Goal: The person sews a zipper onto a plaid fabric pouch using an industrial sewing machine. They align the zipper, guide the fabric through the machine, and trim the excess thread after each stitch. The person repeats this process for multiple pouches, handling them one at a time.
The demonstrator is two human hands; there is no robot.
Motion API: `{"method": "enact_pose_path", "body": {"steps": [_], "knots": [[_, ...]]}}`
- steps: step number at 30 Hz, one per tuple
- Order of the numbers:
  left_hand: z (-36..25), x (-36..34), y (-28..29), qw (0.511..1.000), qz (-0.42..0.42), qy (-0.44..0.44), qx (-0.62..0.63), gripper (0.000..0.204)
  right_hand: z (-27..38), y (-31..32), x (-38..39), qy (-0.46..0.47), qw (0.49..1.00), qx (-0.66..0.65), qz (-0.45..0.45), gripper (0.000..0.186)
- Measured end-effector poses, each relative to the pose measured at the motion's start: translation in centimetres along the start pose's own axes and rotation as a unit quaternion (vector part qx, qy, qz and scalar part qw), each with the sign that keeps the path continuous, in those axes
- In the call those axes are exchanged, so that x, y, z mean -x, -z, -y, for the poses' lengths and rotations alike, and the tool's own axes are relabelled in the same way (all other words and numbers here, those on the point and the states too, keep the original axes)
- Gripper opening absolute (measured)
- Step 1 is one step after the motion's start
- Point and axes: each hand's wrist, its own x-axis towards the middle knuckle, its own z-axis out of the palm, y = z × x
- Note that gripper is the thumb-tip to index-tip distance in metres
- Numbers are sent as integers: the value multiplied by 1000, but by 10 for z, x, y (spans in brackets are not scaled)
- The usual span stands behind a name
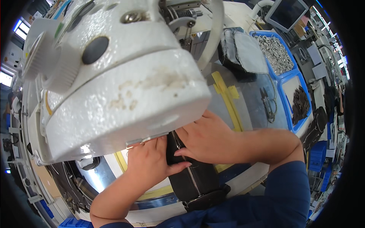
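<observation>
Left hand and right hand close together on black zippered pouch — partly behind white sewing-machine head; whether either grips cannot be told.

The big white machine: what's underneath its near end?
Under the white machine, the left hand and right hand are at a black zippered piece. The machine hides most fingertips, the piece's far end and whatever touches it there.
</observation>
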Motion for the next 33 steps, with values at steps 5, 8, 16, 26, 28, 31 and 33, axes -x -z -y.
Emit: {"method": "enact_pose_path", "body": {"steps": [5,8,16,26,28,31,33], "knots": [[-4,1,2,1000,12,9,-8,121,0,0,2,-2,1000,-6,-1,85],[-4,-1,2,1000,3,-7,-29,121,1,-1,3,-7,1000,-12,1,83],[-3,2,-1,999,25,15,-14,123,2,1,3,-12,1000,4,-5,81],[-1,0,-2,1000,0,-10,-23,123,0,-1,2,0,1000,-5,-13,82],[-2,2,-1,1000,2,-6,-25,123,0,-3,2,1,1000,-7,-19,82],[-1,3,-2,1000,9,1,-23,123,0,0,2,-4,1000,-5,-8,82],[-1,3,-2,1000,7,5,-19,122,1,1,0,-7,1000,-4,6,82]]}}
